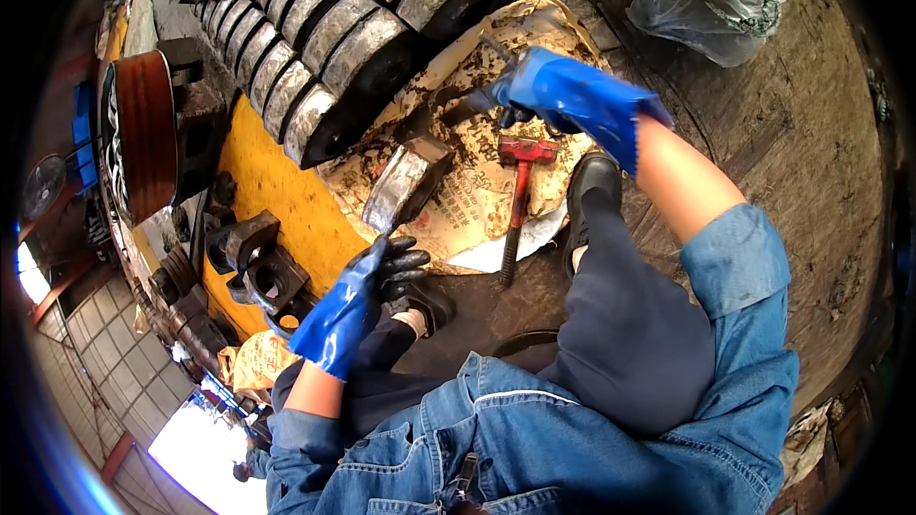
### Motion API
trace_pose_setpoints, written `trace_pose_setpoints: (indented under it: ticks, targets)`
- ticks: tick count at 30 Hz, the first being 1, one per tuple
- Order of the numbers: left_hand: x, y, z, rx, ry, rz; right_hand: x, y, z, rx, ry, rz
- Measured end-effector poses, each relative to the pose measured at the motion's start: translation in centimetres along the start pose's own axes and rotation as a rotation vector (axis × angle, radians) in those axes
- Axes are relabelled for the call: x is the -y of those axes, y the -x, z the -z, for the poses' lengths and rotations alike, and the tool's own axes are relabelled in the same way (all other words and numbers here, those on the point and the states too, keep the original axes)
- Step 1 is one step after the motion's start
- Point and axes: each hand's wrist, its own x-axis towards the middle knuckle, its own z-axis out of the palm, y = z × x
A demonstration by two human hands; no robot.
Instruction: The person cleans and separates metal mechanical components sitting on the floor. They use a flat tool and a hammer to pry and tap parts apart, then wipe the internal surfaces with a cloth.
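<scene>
My left hand (399,265), in a blue rubber glove with dark, dirty fingers, is open beside the near end of a metal block (408,183). Its fingers are apart, and the block's lower edge lies right at the glove. The block has a bright worn face and rests on a stained paper sheet (482,195). Over the sheet's right part, my right hand (523,93) is closed and blurred by motion. A thin dark rod (496,48) sticks out past this glove; what it belongs to is unclear. Below it lies a red-headed hammer (525,154) with a dark grip.
Stacked rows of round metal parts (329,48) stand at the far left. Dark bored blocks (272,272) sit on a yellow surface (262,191) to the left. A clear plastic bag (701,0) lies far right. My black shoes (593,186) flank the hammer.
</scene>
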Motion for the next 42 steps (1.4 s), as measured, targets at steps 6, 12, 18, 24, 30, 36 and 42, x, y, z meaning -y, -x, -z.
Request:
trace_pose_setpoints:
  ticks: [6, 12, 18, 24, 30, 36, 42]
  targets:
    - [4.4, -7.8, -1.3, 0.1, 0.636, 0.019, -0.2, 1.6, -2.7, -0.062, 0.073, 0.133]
    - [2.5, -9.5, -6.2, -0.121, 1.086, 0.001, 7.8, 4.9, -1.4, -0.083, -0.197, 0.192]
    - [2.7, -9.7, -6.4, 0.052, 1.494, -0.293, 16.7, -0.1, -7.4, -0.02, 0.488, 0.639]
    - [3.0, -11.4, -6.6, -0.021, 1.617, -0.203, 18.5, -8.2, -14.7, 0.16, 0.641, 0.467]
    - [5.1, -12.0, -7.1, 0.223, 1.716, -0.292, 16.7, -9.3, -15.9, 0.254, 0.293, 0.26]
    - [4.0, -5.7, -2.5, 0.05, 1.319, -0.055, 14.1, -5.1, -15.8, -0.022, 0.08, 0.027]
    - [2.2, -7.7, -1.7, -0.182, 0.746, -0.271, 7.9, -2.5, -14.2, -0.396, -0.473, -0.211]
